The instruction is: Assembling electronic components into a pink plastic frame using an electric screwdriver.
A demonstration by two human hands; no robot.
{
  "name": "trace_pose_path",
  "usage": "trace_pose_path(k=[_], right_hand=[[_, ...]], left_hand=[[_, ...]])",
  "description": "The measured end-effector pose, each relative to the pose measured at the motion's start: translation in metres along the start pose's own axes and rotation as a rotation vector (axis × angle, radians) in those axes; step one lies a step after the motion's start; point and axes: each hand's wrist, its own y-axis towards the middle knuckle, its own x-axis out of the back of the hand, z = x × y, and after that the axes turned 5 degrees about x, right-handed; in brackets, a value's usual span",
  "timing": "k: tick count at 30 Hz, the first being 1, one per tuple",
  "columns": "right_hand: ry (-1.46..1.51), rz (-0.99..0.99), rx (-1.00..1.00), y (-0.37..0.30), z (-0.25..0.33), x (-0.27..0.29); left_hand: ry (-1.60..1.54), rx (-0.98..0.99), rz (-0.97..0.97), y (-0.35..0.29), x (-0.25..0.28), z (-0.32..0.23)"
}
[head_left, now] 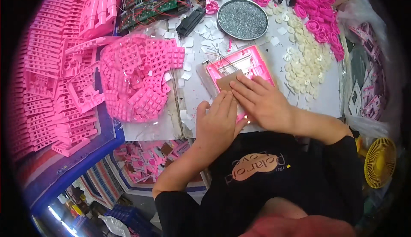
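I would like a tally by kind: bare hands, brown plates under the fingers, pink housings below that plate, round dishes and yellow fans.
Hands (left hand, right hand): 2
Brown plate: 1
Pink housing: 1
Round dish: 1
Yellow fan: 1
Total: 6

pink housing point(255, 58) – glossy plastic | brown panel point(227, 80) – matt, smooth

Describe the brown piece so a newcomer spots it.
On the pale worktop, find the round tin of metal parts; nearer the person is the pink housing. Over that lies the flat brown piece, the right hand on it, the left hand at its near edge. Its plain brown stands out against the bright pink.
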Motion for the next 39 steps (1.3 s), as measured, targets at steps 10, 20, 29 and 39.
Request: trace_pose_path(k=[10,20,29,39], right_hand=[[-0.159,0.034,0.053,0.012,0.003,0.001],[-0.037,0.013,0.002,0.001,0.001,-0.005],[-0.013,-0.068,0.058,0.006,-0.007,0.001],[0.752,-0.774,-0.059,0.006,-0.098,0.088]], left_hand=[[-0.224,0.13,-0.348,0.175,-0.012,0.053],[0.126,-0.012,-0.423,0.243,-0.048,0.05],[-0.273,0.043,-0.446,0.127,0.012,0.023],[-0.515,0.318,-0.307,0.02,-0.024,0.011]])
